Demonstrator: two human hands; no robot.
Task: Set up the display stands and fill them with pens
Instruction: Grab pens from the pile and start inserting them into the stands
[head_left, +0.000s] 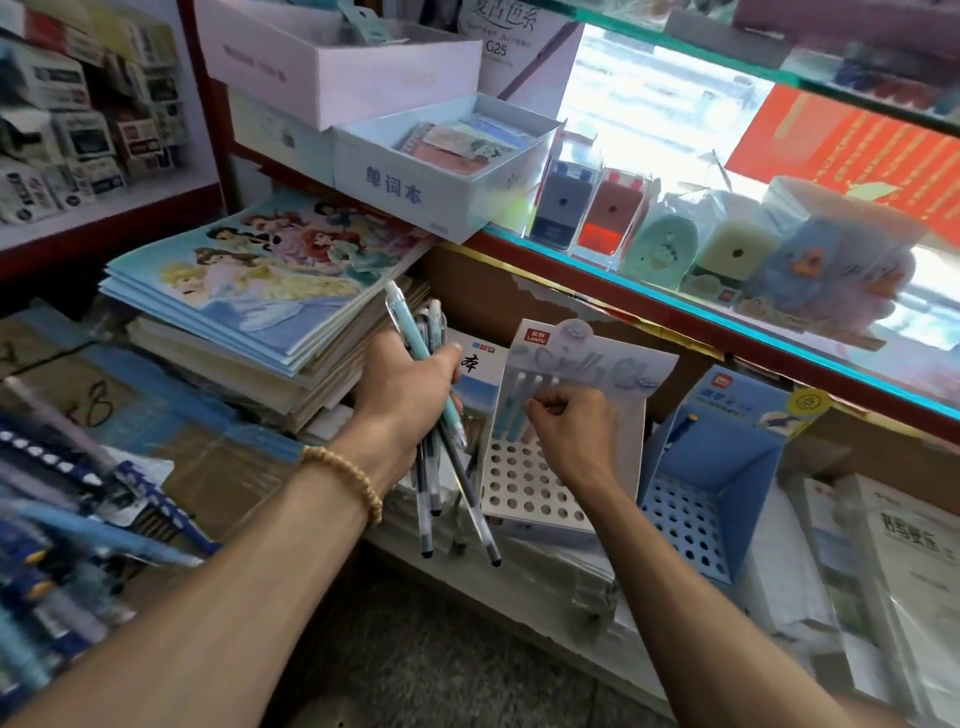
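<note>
- While the left hand (402, 387) keeps its fingers (448, 358) clenched around a bundle of pens (441, 441), the tips of that bundle hang down past the front edge of the surface (524, 577).
- The pens fan out: caps rise above the fist toward the stack of picture books (270, 280), points spread below the wrist, which wears a bead bracelet (345, 475).
- The right hand (569, 426) sits over the white stand (545, 467), its fingers (537, 408) pinched on a pen at the back row; the grip itself is partly hidden by the knuckles.
- Three or so pens (522, 395) already stand upright in the back holes of the white stand, against its printed back card.
- The rows of holes toward the front of the white stand are open and unfilled.
- Just beside it on the right stands the blue stand (711, 499), set up with its hole grid showing; one dark pen (684, 423) leans at its upper left edge.
- The two stands nearly touch at their side walls, leaving little gap between them.
- Behind both runs a cardboard edge under a glass shelf (675, 291) that carries boxed sharpeners (613, 213).
- To the left, books crowd close to the left hand; to the right, plastic-wrapped booklets (893, 561) lie near the blue stand.
</note>
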